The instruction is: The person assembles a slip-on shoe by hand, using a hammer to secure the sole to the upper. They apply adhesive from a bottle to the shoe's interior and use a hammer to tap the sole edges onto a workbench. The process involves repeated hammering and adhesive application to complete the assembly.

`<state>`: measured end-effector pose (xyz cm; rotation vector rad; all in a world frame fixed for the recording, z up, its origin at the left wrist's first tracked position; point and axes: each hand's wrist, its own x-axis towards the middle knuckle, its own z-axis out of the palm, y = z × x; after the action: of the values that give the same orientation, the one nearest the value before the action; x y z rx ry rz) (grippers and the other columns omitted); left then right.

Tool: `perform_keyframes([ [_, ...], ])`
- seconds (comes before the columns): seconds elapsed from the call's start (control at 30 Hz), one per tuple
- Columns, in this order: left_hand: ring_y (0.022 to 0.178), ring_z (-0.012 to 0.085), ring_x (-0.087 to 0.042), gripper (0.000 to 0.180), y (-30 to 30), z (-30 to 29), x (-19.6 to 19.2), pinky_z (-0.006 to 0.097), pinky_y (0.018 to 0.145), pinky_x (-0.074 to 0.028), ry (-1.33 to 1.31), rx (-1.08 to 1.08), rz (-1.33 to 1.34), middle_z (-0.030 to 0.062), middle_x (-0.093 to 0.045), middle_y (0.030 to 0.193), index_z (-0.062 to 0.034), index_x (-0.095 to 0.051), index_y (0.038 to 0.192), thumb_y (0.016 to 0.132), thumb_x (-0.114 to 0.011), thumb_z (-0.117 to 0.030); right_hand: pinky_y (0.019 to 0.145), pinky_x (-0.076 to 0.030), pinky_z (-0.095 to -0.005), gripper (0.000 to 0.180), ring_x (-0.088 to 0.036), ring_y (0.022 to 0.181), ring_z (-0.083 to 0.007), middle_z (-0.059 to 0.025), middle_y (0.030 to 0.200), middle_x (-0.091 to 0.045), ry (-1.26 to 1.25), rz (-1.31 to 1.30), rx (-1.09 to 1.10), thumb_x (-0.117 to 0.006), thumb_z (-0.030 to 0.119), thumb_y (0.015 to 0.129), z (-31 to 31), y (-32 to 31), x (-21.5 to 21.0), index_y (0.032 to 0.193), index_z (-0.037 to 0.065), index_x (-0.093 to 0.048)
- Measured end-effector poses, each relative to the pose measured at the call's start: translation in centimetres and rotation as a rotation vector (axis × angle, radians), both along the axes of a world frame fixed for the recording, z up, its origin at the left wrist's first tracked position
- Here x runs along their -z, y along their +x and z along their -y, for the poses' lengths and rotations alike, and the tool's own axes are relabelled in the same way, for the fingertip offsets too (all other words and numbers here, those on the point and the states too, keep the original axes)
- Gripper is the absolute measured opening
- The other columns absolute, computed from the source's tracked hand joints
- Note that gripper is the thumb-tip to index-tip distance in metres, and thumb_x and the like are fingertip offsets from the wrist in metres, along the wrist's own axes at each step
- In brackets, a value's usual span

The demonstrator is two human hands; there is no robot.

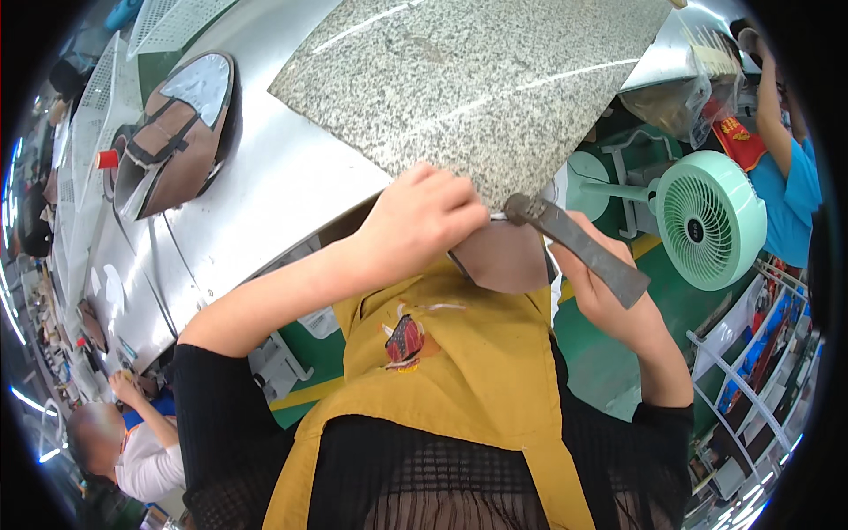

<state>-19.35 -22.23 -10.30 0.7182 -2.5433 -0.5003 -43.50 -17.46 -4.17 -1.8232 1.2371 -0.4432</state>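
- Gripping a brown leather piece point(503, 258) against the near corner of the speckled granite slab point(477, 79), the left hand point(422, 216) is curled tight, knuckles up, fingers folded over the leather's upper edge.
- Right hand point(601, 291), at about three o'clock from the left, is wrapped shut around the handle of a flat grey metal blade point(579, 247); the blade's tip meets the leather just beside the left fingers.
- The leather hangs below the slab corner, over the yellow apron point(459, 371).
- At nine to ten o'clock, on the long steel bench point(265, 194), lie dark shoe uppers point(177, 132), well apart from both hands.
- A mint-green fan point(707, 221) stands at three o'clock, near the right hand.
- Another person's arm in a blue sleeve point(786, 177) shows at two o'clock; a seated person point(124, 442) is at eight o'clock.
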Motion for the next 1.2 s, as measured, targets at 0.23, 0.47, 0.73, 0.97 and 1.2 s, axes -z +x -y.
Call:
perform_keyframes([
  [0.23,0.074,0.0175,-0.052,0.023,0.3,0.7,0.8,0.03,0.068,-0.043,-0.251,0.139,-0.048,0.0032,-0.051,0.083,-0.0051,-0.06,0.089,0.067,-0.058,-0.011,0.067,-0.051,-0.037,0.04,-0.062,0.081,-0.0342,-0.0164,0.096,-0.06,-0.031,-0.05,-0.046,-0.059,0.003,0.076,0.2,0.8,-1.3,0.115,0.001,-0.051],
  [0.47,0.081,0.0164,-0.053,0.021,0.5,0.9,1.3,0.034,0.081,-0.041,-0.359,0.106,-0.041,-0.0001,-0.054,0.083,-0.0081,-0.061,0.09,0.069,-0.06,-0.011,0.064,-0.05,-0.0383,0.042,-0.062,0.081,-0.0346,-0.0182,0.092,-0.06,0.031,-0.104,-0.101,-0.057,0.01,0.082,0.6,1.2,-2.4,0.121,0.002,-0.043],
  [0.73,0.084,0.0194,-0.051,0.023,2.0,1.4,1.1,0.035,0.084,-0.04,0.025,0.08,-0.15,-0.0019,-0.055,0.084,-0.0125,-0.064,0.091,0.068,-0.067,-0.01,0.064,-0.046,-0.0326,0.026,-0.058,0.067,-0.0306,-0.0153,0.08,-0.057,0.09,-0.095,-0.062,-0.051,0.003,0.087,0.6,1.8,-1.2,0.113,-0.001,-0.049],
  [0.97,0.083,0.0187,-0.052,0.026,2.0,1.1,0.8,0.038,0.087,-0.041,-0.213,0.13,-0.077,0.0007,-0.053,0.084,-0.0084,-0.063,0.091,0.066,-0.06,-0.011,0.066,-0.051,-0.0371,0.047,-0.063,0.08,-0.0329,-0.0153,0.097,-0.061,0.073,-0.197,-0.152,-0.058,0.007,0.077,0.7,2.4,-1.3,0.123,0.004,-0.047],
  [1.2,0.083,0.0177,-0.052,0.021,1.9,0.8,1.1,0.038,0.089,-0.04,-0.285,0.099,-0.063,0.0005,-0.053,0.083,-0.0093,-0.062,0.089,0.068,-0.061,-0.01,0.065,-0.05,-0.0395,0.042,-0.062,0.084,-0.0326,-0.0141,0.099,-0.06,-0.031,-0.143,-0.15,-0.058,0.006,0.079,0.8,2.9,-1.9,0.119,0.005,-0.046],
])
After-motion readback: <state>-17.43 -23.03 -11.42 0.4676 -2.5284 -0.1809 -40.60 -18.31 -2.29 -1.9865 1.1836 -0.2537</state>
